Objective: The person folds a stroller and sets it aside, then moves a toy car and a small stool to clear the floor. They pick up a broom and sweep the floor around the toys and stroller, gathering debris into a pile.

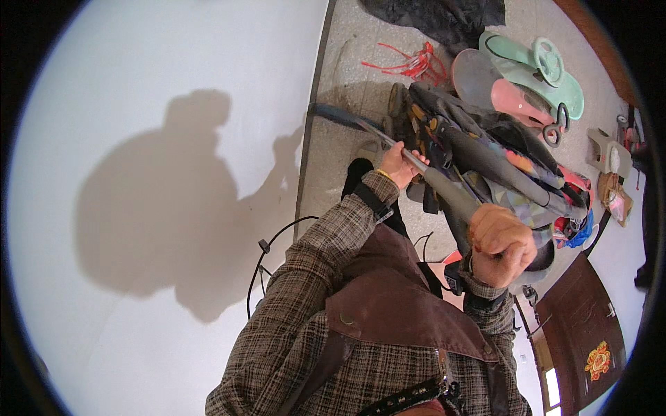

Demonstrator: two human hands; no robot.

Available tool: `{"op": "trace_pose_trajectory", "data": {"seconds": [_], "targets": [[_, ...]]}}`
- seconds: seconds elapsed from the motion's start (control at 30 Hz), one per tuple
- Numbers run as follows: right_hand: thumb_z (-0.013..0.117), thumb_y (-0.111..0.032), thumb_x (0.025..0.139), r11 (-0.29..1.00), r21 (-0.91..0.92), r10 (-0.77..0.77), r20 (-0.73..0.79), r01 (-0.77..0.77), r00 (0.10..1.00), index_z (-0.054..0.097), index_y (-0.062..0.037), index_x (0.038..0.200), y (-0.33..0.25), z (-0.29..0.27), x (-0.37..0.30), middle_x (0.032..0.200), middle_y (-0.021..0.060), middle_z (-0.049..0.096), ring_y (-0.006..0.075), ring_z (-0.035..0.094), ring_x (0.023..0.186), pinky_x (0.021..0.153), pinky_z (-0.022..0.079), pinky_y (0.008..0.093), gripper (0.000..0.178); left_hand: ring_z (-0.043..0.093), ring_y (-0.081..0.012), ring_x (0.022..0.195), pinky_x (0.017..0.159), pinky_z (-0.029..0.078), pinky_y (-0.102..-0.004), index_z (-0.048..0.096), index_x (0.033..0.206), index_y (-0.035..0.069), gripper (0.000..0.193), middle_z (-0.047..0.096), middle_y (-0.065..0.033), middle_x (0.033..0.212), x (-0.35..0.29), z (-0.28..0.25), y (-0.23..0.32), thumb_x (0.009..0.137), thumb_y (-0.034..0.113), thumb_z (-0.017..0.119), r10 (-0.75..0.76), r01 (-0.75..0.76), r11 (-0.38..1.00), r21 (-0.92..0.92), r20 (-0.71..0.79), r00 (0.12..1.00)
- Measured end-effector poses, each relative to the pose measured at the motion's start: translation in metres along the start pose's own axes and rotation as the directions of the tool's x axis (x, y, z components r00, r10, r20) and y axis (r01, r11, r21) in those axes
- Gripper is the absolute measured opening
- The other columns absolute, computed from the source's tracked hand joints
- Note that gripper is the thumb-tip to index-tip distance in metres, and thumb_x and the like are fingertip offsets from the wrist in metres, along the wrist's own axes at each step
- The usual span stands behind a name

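Note:
A long pole with a metal shaft [374,130], a thick grey sleeve [449,194] and a dark-blue flat end [338,115] slants across in front of me. My left hand [402,165] is closed round the metal shaft, just above the grey sleeve. Clenched in a fist, my right hand [501,243] grips the near end of the sleeve. The blue end lies low by the foot of the white wall; its exact kind is not plain. Just beyond the pole is a heap of dark, colourfully patterned fabric [496,159], partly hidden by the sleeve and my right hand.
A white wall [139,173] stands at my left, bearing my shadow. On the speckled floor [361,41] lie red-and-white strips [420,64] and black cloth [444,17]. Green [565,87] and pink [517,102] ride-on toys stand far right; a beige stool [610,151] is beyond.

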State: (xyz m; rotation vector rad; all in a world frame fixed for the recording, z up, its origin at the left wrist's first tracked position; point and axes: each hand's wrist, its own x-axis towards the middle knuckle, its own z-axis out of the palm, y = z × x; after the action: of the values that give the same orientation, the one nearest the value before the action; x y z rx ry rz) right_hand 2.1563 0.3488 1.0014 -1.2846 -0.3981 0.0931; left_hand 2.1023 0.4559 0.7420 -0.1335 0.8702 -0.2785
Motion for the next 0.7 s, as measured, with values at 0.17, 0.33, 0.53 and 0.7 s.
{"op": "trace_pose_trajectory", "data": {"seconds": [0.17, 0.33, 0.53, 0.7], "targets": [[0.045, -0.023, 0.096, 1.000, -0.011, -0.003, -0.052, 0.003, 0.999, 0.046, -0.0051, 0.068, 0.003, 0.003, 0.014, 0.048, 0.0020, 0.044, 0.0152, 0.041, 0.040, 0.042, 0.034, 0.0314, 0.033, 0.058, -0.0288, 0.079, 0.093, 0.044, -0.0501, 0.053, 0.067, 0.007, 0.036, 0.060, -0.0102, 0.076, 0.004, 0.015, 0.011, 0.095, 0.027, 0.045, -0.025, 0.023, 0.999, 0.049, 0.042, 0.999], [0.045, -0.022, 0.096, 0.998, -0.003, -0.063, -0.083, 0.063, 0.995, 0.046, -0.0047, 0.069, 0.005, 0.010, 0.019, 0.048, 0.0027, 0.044, 0.0153, 0.040, 0.039, 0.041, 0.033, 0.0314, 0.032, 0.058, -0.0272, 0.077, 0.093, 0.045, -0.0490, 0.052, 0.070, 0.008, 0.033, 0.060, -0.0092, 0.074, 0.008, 0.033, 0.021, 0.095, 0.030, 0.048, 0.004, -0.007, 0.996, 0.091, 0.035, 0.999], [0.043, -0.023, 0.097, 0.988, -0.066, -0.144, -0.110, 0.137, 0.983, 0.045, -0.0032, 0.070, 0.010, 0.011, 0.016, 0.049, 0.0044, 0.044, 0.0168, 0.042, 0.041, 0.044, 0.035, 0.0323, 0.034, 0.059, -0.0273, 0.070, 0.087, 0.049, -0.0499, 0.048, 0.067, 0.009, 0.035, 0.057, -0.0099, 0.068, 0.027, 0.062, 0.037, 0.094, 0.031, 0.048, 0.042, -0.044, 0.978, 0.205, 0.017, 0.999], [0.040, -0.027, 0.098, 0.989, -0.090, -0.128, -0.133, 0.116, 0.983, 0.045, -0.0056, 0.071, 0.003, 0.000, 0.005, 0.049, 0.0046, 0.043, 0.0171, 0.040, 0.040, 0.044, 0.035, 0.0347, 0.035, 0.061, -0.0303, 0.072, 0.083, 0.051, -0.0515, 0.043, 0.081, 0.008, 0.029, 0.059, -0.0118, 0.072, 0.038, 0.085, 0.040, 0.098, 0.031, 0.040, 0.030, -0.057, 0.948, 0.312, 0.089, 0.996]]}}
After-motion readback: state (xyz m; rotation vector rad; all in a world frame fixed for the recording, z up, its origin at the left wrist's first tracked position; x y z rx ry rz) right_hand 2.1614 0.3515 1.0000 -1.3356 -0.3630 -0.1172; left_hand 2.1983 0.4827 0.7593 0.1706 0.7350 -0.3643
